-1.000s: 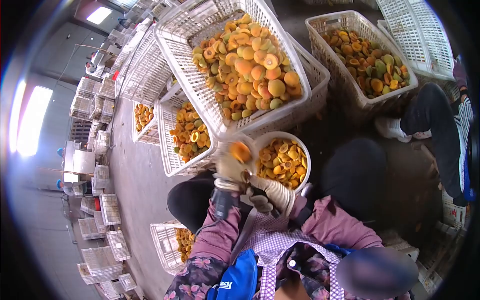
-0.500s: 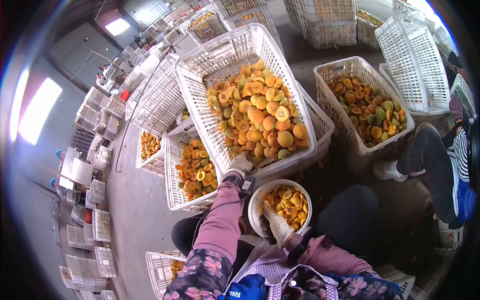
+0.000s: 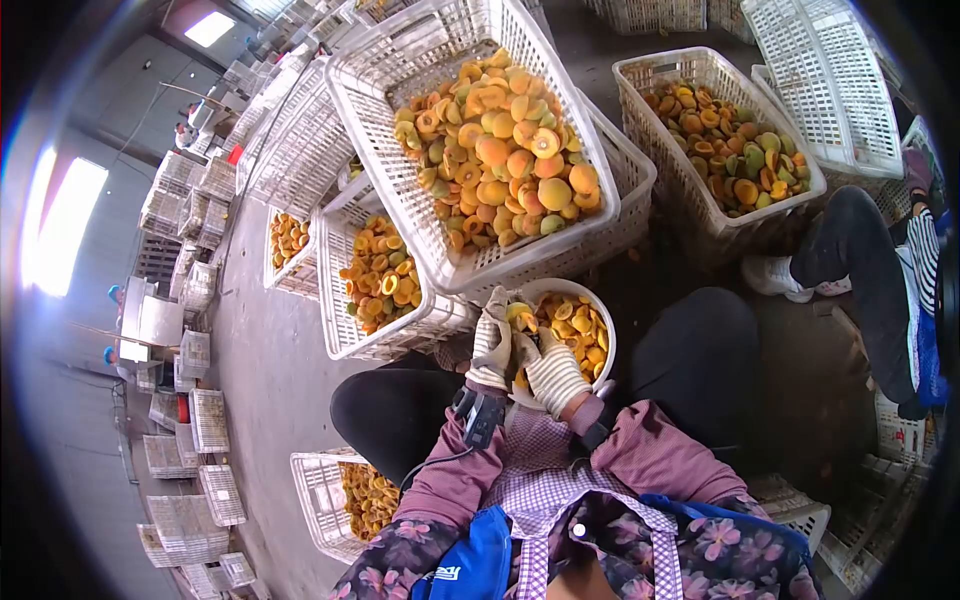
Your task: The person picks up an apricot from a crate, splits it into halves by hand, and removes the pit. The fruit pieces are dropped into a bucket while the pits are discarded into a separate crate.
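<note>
My left hand [image 3: 490,345], in a pale work glove, is closed around an apricot [image 3: 520,317] over the left rim of a white bucket [image 3: 611,350]. Beside it, my right hand [image 3: 556,374], in a striped knit glove, has its fingers bent close to the fruit. Something dark shows between those fingers, too small to name. Yellow apricot pieces [image 3: 578,328] fill much of the bucket, which stands between my knees. Just beyond is a tilted white crate [image 3: 345,110] holding many apricot halves [image 3: 500,150], set on another crate.
More fruit lies in a crate [image 3: 330,270] at left, one [image 3: 625,85] at right and one [image 3: 312,490] by my left leg. A person's leg [image 3: 850,260] is at the right. Stacked crates [image 3: 215,425] line the far left floor.
My left hand has come back from the near edge of the tilted crate to the bucket, now with an apricot. My right hand has risen from the bucket to meet it. The view has tipped downward.
</note>
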A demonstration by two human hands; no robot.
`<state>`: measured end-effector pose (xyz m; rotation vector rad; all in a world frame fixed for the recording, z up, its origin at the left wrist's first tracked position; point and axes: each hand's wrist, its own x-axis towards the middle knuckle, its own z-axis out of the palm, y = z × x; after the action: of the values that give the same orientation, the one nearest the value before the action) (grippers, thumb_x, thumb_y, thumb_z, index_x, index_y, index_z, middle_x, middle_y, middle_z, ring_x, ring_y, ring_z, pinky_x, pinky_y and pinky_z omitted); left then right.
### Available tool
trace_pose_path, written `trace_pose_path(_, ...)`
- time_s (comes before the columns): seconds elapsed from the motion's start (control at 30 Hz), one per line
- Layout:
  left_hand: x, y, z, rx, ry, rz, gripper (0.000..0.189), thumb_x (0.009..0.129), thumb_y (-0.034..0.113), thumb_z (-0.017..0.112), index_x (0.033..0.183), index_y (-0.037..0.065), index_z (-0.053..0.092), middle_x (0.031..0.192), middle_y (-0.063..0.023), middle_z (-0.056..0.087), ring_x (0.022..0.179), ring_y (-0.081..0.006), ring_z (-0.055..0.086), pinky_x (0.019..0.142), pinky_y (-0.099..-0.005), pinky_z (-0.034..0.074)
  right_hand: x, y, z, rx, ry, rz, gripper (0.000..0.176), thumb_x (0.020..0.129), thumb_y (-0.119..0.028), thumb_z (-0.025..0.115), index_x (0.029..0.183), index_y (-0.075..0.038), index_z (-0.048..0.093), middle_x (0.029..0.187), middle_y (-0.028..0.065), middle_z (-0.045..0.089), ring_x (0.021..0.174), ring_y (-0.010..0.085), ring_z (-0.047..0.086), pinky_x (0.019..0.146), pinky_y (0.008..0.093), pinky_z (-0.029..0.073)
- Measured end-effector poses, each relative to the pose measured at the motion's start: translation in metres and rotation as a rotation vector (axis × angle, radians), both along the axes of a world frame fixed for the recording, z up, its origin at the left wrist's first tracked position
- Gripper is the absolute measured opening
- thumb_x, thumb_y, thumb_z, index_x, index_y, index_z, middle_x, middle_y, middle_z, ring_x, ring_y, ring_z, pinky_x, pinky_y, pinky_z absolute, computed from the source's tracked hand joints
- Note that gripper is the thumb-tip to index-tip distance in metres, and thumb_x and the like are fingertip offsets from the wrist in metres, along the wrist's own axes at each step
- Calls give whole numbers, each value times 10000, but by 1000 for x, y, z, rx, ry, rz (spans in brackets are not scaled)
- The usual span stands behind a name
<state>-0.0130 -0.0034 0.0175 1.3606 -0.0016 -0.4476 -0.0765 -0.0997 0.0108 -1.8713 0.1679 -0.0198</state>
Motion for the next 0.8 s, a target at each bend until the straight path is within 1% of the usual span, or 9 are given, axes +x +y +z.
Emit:
trace_pose_path(0.13,-10,-1,2,323,-271,63,405,983,236,322,1333,36,364,1171,-101,539,1023,-172,545,863,-291,453,-3,-8,11,10,25,-31,372,910,-300,465,1079,28,511,880,258,601,832,400,581,692,401,468)
trace_pose_path(0.23,-16,-2,-5,123,-195,127,374,965,194,372,1263,-32,403,1158,-134,537,1074,-194,527,935,-290,407,-4,-13,21,-97,29,11,387,907,-321,468,1068,27,511,864,259,605,830,401,588,678,408,470)
trace_pose_path(0.43,-15,-13,26,296,-504,111,279,953,253,399,993,-4,500,906,-99,551,797,-166,550,724,-272,452,-4,-8,16,63,237,63,340,925,-265,459,1112,17,488,890,204,612,814,353,589,691,369,476)
trace_pose_path(0.5,-14,-19,39,355,-594,71,262,943,261,413,903,18,503,804,-81,543,715,-147,535,623,-249,439,-4,1,8,699,140,124,298,948,-216,436,1153,-3,477,970,111,595,857,225,561,737,317,468)
trace_pose_path(0.57,-9,-12,39,318,-555,-24,350,914,353,451,797,36,541,775,-52,544,647,-118,511,583,-239,415,-12,0,6,855,275,173,288,961,-192,422,1185,-17,470,1035,39,555,908,133,504,777,262,450)
trace_pose_path(0.63,-8,-3,37,279,-480,-73,398,900,399,463,772,34,555,752,-39,555,632,-105,502,579,-235,407,-18,6,9,556,136,136,338,936,-245,462,1152,13,494,955,104,605,828,162,548,723,284,464)
trace_pose_path(0.67,-7,-4,35,140,-279,-22,354,903,354,483,785,32,568,720,-25,558,617,-90,492,572,-224,400,-18,-9,48,704,372,201,286,967,-207,413,1173,-21,481,1027,43,567,907,116,515,762,214,449)
trace_pose_path(0.77,-15,-9,38,23,-89,105,273,905,273,511,778,40,572,694,-11,554,617,-73,483,573,-209,394,-20,5,16,1022,337,181,275,970,-212,405,1152,-26,494,1008,36,567,866,113,517,743,203,448)
trace_pose_path(0.8,-19,-16,48,-27,-48,175,159,894,183,545,812,50,575,717,-4,556,644,-66,492,592,-203,404,-16,29,-47,641,101,118,233,968,-189,410,1117,-42,512,952,16,560,816,112,514,697,197,452)
